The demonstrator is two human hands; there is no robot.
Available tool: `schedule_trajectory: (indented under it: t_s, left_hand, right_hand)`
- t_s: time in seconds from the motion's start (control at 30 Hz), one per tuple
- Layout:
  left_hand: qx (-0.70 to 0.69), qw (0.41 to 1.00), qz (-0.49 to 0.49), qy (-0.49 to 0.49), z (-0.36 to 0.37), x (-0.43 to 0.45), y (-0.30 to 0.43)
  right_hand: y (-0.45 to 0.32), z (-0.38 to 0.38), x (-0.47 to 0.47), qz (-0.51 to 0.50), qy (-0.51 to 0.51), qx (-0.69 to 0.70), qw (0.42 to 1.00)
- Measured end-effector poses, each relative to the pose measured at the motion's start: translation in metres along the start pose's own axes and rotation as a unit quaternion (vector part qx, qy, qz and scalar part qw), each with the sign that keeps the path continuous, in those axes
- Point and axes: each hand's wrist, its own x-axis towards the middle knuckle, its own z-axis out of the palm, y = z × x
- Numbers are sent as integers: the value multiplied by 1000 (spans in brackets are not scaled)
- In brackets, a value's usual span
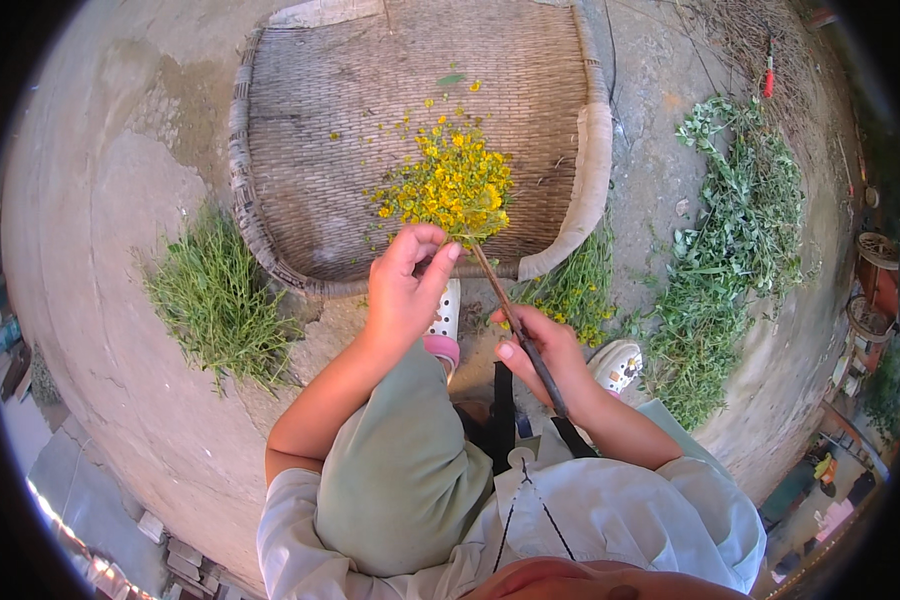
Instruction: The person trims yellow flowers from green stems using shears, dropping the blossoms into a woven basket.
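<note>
My left hand [412,281] is over the near rim of a shallow woven basket [300,165], thumb and forefinger pinched together at thin green stems below yellow flower heads. My right hand [546,352], to the right and nearer my body, holds a slender dark brown stick-like tool [523,337] between thumb and fingers. The tool slants up to the left, its far end close to my left fingertips and the stems. Beyond the fingers, a heap of yellow flower heads [450,176] lies in the basket, with loose ones scattered around it. The tool's exact kind is unclear.
On the concrete ground, a pile of green stems [221,300] lies left of the basket. Flowering stems [581,289] lie by its near right corner, and a long heap of leafy cuttings [720,277] farther right. A red-handled tool [769,79] lies near brushwood.
</note>
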Motion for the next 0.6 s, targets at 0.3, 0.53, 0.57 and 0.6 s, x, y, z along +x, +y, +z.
schedule_trajectory:
  t_s: [0.3,0.53,0.57,0.6]
  left_hand:
    - [19,1000,9,-8,1,-3,-4]
    - [-64,995,-62,-38,0,-1,9]
    - [-92,992,-73,-44,0,0,7]
    - [-118,988,-84,-47,-2,1,4]
  right_hand:
    - [4,4,5,9,18,3,1000]
    - [10,3,7,19,13,13,1000]
    - [11,2,7,26,12,16,999]
    - [10,-1,6,31,3,28,999]
